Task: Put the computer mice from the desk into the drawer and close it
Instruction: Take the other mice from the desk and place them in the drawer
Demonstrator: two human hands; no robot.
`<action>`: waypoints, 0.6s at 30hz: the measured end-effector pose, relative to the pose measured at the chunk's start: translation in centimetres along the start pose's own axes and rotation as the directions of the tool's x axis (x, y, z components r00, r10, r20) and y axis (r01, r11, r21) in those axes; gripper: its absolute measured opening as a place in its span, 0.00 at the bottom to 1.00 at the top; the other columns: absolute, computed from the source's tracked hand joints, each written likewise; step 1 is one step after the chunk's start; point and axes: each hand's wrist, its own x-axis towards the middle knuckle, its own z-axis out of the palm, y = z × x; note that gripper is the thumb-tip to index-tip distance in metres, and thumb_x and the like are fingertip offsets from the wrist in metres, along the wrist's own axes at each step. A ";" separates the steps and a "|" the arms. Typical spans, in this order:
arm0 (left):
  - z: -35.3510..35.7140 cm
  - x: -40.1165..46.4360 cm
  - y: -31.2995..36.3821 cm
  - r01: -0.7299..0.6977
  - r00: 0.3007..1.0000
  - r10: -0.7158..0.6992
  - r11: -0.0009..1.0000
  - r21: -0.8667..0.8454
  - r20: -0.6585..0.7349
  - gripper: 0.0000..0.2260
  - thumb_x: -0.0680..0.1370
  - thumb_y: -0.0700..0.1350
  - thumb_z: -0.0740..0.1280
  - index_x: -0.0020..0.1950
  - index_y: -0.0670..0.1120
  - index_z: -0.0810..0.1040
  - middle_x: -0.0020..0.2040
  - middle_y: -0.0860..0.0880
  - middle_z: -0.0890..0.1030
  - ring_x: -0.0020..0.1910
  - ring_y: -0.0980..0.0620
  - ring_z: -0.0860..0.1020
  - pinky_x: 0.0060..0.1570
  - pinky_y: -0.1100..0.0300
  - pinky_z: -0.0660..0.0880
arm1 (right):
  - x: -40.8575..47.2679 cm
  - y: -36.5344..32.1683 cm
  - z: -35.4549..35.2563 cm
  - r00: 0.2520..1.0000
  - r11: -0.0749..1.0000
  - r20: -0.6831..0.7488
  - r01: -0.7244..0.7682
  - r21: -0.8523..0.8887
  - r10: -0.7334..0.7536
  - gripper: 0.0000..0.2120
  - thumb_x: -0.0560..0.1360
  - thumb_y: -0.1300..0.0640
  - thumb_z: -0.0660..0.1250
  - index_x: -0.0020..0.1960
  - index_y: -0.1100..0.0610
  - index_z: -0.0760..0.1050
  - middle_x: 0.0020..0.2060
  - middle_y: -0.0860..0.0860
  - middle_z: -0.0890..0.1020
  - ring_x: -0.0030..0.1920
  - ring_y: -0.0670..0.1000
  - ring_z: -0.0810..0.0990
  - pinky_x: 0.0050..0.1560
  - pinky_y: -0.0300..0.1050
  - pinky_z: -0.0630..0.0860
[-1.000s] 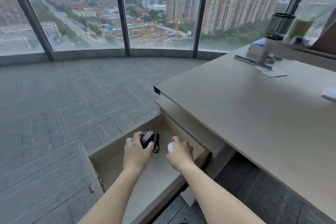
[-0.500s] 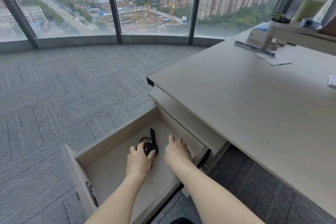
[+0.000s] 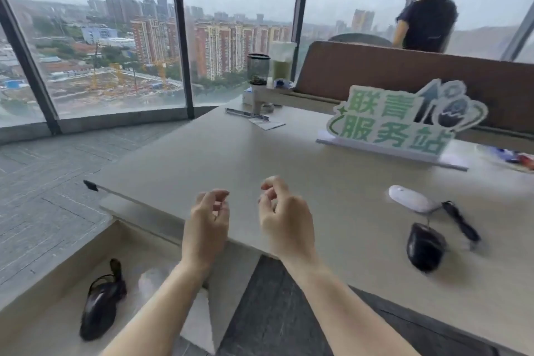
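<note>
The open drawer (image 3: 52, 274) sits at the lower left under the desk (image 3: 260, 159). A black wired mouse (image 3: 99, 309) lies inside it, with a blurred white mouse (image 3: 150, 280) beside it, partly hidden by my left forearm. On the desk at the right lie a white mouse (image 3: 411, 199) and a black mouse (image 3: 425, 246) with a bundled cable (image 3: 461, 221). My left hand (image 3: 208, 218) and my right hand (image 3: 284, 215) hover over the desk's front edge, fingers loosely curled and apart, holding nothing.
A green-and-white standing sign (image 3: 404, 121) is on the desk behind the mice. A dark jar (image 3: 258, 69), a green cup (image 3: 281, 65) and a ruler (image 3: 247, 114) stand at the far corner. A person (image 3: 424, 17) stands behind a brown partition (image 3: 404, 75). Windows ring the carpeted floor.
Both hands have let go of the mice in the drawer and risen above the desk edge. The view has swung up and right, bringing the two desk mice into sight.
</note>
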 end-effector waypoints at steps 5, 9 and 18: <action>10.3 -2.8 7.1 -0.158 0.944 0.169 0.985 -0.065 0.282 0.10 0.79 0.41 0.63 0.58 0.46 0.79 0.54 0.48 0.80 0.45 0.55 0.77 0.49 0.62 0.73 | 1.1 9.3 -12.7 0.944 0.965 -0.254 -0.241 -0.103 0.209 0.09 0.78 0.57 0.58 0.54 0.50 0.75 0.43 0.50 0.83 0.46 0.57 0.81 0.41 0.48 0.76; 17.4 -4.4 10.9 -0.200 0.854 0.202 0.978 -0.056 0.480 0.14 0.79 0.43 0.61 0.64 0.50 0.76 0.61 0.51 0.77 0.54 0.54 0.77 0.53 0.60 0.73 | -0.6 16.2 -18.8 0.885 0.863 -0.287 -0.438 -0.252 0.366 0.12 0.76 0.56 0.62 0.58 0.53 0.75 0.55 0.54 0.80 0.59 0.58 0.74 0.49 0.46 0.68; 30.3 0.0 14.5 -0.387 0.654 0.205 0.918 0.089 0.729 0.25 0.78 0.42 0.59 0.75 0.55 0.64 0.76 0.50 0.65 0.72 0.43 0.66 0.68 0.49 0.67 | -1.9 21.0 -18.6 0.821 0.692 0.030 -0.461 -0.555 0.571 0.32 0.68 0.33 0.62 0.70 0.43 0.66 0.66 0.54 0.69 0.66 0.61 0.64 0.65 0.54 0.68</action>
